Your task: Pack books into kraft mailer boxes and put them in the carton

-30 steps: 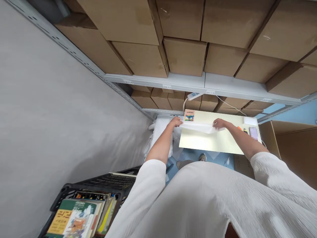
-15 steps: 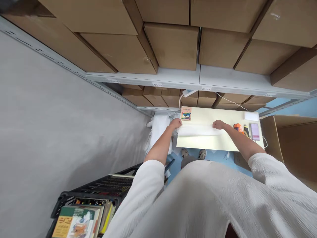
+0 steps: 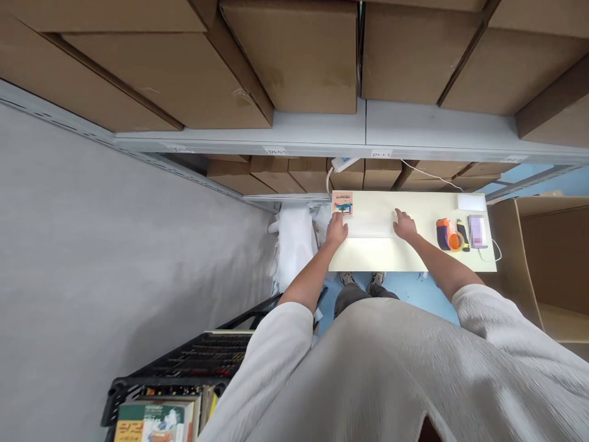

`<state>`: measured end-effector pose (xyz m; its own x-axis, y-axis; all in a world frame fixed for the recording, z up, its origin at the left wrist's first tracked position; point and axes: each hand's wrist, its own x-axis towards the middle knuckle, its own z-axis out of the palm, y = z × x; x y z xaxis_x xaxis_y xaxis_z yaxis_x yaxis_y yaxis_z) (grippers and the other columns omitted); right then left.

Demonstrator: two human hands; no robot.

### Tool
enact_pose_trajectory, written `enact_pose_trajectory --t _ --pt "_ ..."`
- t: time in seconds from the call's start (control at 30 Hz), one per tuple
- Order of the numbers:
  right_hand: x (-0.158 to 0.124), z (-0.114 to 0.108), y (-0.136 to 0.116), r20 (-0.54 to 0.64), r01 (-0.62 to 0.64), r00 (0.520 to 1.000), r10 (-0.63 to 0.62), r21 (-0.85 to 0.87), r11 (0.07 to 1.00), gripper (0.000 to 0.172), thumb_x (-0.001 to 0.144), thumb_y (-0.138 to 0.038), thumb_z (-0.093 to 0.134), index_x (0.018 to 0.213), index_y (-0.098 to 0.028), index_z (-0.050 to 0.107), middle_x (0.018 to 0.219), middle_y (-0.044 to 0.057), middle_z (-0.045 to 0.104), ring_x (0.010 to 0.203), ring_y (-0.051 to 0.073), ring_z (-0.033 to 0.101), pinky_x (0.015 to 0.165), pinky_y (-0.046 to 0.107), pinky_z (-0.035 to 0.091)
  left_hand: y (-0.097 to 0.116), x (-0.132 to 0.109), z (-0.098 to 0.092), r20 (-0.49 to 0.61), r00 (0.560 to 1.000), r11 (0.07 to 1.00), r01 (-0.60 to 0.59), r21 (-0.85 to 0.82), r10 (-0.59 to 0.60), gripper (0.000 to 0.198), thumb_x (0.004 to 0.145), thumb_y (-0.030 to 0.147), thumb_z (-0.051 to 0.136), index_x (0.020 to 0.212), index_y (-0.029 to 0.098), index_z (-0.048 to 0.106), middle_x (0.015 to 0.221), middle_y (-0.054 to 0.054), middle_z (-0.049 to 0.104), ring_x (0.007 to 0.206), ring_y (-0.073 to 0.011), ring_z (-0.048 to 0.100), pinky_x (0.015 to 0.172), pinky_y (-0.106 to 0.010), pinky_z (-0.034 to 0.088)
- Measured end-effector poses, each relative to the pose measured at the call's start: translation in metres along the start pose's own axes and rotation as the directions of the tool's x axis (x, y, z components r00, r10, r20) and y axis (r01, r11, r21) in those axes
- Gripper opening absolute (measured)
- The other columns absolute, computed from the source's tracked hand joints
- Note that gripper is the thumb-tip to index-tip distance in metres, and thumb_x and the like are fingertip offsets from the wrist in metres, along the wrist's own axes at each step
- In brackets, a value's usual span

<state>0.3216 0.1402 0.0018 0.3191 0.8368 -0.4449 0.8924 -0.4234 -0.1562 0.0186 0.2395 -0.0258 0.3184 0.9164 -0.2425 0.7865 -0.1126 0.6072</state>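
Note:
A thin white sheet (image 3: 370, 222) lies flat on the pale yellow table (image 3: 414, 258). My left hand (image 3: 337, 231) rests on its left edge, fingers stretched out flat. My right hand (image 3: 405, 224) presses on its right edge, fingers likewise spread. A small book with a colourful cover (image 3: 343, 203) lies at the table's far left corner, just beyond my left hand.
An orange tape dispenser (image 3: 447, 234), a dark marker (image 3: 462, 235), a phone (image 3: 477, 231) and a white pad (image 3: 471, 202) lie on the table's right part. Brown cartons fill the grey shelves (image 3: 363, 129) ahead. White wrapping (image 3: 294, 245) is piled left of the table. A black crate of books (image 3: 184, 380) and an open carton (image 3: 547, 264) stand nearby.
The sheet, held up and stretched between both hands a second ago, now lies flat on the table. Both hands have gone from gripping it to pressing on it with open fingers.

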Motion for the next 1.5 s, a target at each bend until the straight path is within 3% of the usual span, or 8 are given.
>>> enact_pose_trajectory --t 0.1,0.3,0.43,0.53,0.67,0.93,1.23,1.5 --pt "-0.012 0.014 0.003 -0.062 0.06 0.996 -0.058 0.032 0.998 0.055 0.106 -0.029 0.048 0.159 -0.015 0.05 0.153 0.024 0.059 0.136 0.04 0.055 0.114 0.052 0.046 0.005 -0.015 0.006 0.091 0.989 0.982 -0.131 0.136 0.119 0.045 0.099 0.016 0.065 0.144 0.02 0.064 0.16 -0.018 0.058 0.146 -0.0362 0.059 0.123 -0.049 0.049" --pt "-0.037 0.037 0.013 -0.153 -0.062 0.985 0.076 0.091 0.994 0.05 0.1 -0.023 0.048 0.148 -0.015 0.054 0.15 0.023 0.056 0.134 0.039 0.05 0.114 0.053 0.043 0.006 -0.041 0.011 0.07 0.997 0.963 -0.002 0.27 -0.018 0.05 0.101 0.027 0.066 0.15 0.021 0.057 0.166 -0.021 0.051 0.151 -0.0416 0.05 0.123 -0.055 0.045" --pt "-0.053 0.05 0.019 -0.174 0.052 0.984 -0.041 0.059 0.997 0.054 0.096 -0.027 0.054 0.149 -0.017 0.054 0.153 0.022 0.052 0.138 0.04 0.046 0.119 0.055 0.039 0.004 -0.057 0.013 0.074 0.997 0.958 -0.015 0.286 -0.007 0.057 0.099 0.03 0.071 0.152 0.022 0.055 0.17 -0.022 0.047 0.156 -0.0429 0.045 0.127 -0.056 0.04" --pt "-0.06 0.06 0.021 -0.189 -0.099 0.975 0.119 0.112 0.989 0.068 0.093 -0.027 0.056 0.159 -0.019 0.044 0.159 0.022 0.045 0.142 0.041 0.043 0.119 0.058 0.039 0.005 -0.063 0.018 -0.027 0.983 0.945 0.184 0.27 -0.184 0.065 0.097 0.03 0.073 0.156 0.02 0.048 0.173 -0.025 0.041 0.157 -0.0446 0.044 0.124 -0.058 0.041" --pt "-0.06 0.07 0.026 -0.121 -0.332 0.922 0.369 0.246 0.911 0.085 0.088 -0.023 0.058 0.168 -0.025 0.03 0.163 0.023 0.039 0.141 0.042 0.047 0.115 0.061 0.042 0.006 -0.063 0.023 -0.036 0.927 0.906 0.371 0.202 -0.372 0.069 0.097 0.031 0.074 0.157 0.019 0.043 0.161 -0.027 0.054 0.155 -0.0455 0.048 0.119 -0.059 0.045" --pt "-0.053 0.071 0.041 -0.042 -0.422 0.887 0.459 0.329 0.845 0.098 0.082 -0.02 0.063 0.171 -0.033 0.024 0.163 0.019 0.036 0.139 0.038 0.054 0.114 0.058 0.046 0.004 -0.058 0.017 0.003 0.957 0.952 0.289 0.098 -0.291 0.054 0.099 0.011 0.062 0.149 0.025 0.046 0.135 -0.014 0.074 0.142 -0.0317 0.064 0.122 -0.051 0.043" --pt "-0.052 0.059 0.048 -0.09 -0.358 0.896 0.435 0.436 0.826 0.096 0.084 -0.027 0.06 0.174 -0.028 0.025 0.162 0.023 0.038 0.135 0.041 0.058 0.111 0.062 0.049 -0.003 -0.048 -0.001 -0.018 0.981 0.976 0.191 -0.109 -0.194 0.048 0.101 0.015 0.057 0.147 0.025 0.049 0.123 -0.009 0.074 0.115 -0.0267 0.076 0.103 -0.041 0.057" --pt "-0.056 0.048 0.048 -0.211 -0.17 0.938 0.274 0.407 0.897 0.082 0.094 -0.03 0.048 0.174 -0.02 0.031 0.163 0.025 0.043 0.139 0.039 0.055 0.116 0.059 0.046 -0.016 -0.038 -0.011 0.034 0.954 0.954 0.3 -0.026 -0.299 0.044 0.102 0.016 0.058 0.144 0.022 0.051 0.112 -0.009 0.075 0.109 -0.0275 0.076 0.102 -0.04 0.058"
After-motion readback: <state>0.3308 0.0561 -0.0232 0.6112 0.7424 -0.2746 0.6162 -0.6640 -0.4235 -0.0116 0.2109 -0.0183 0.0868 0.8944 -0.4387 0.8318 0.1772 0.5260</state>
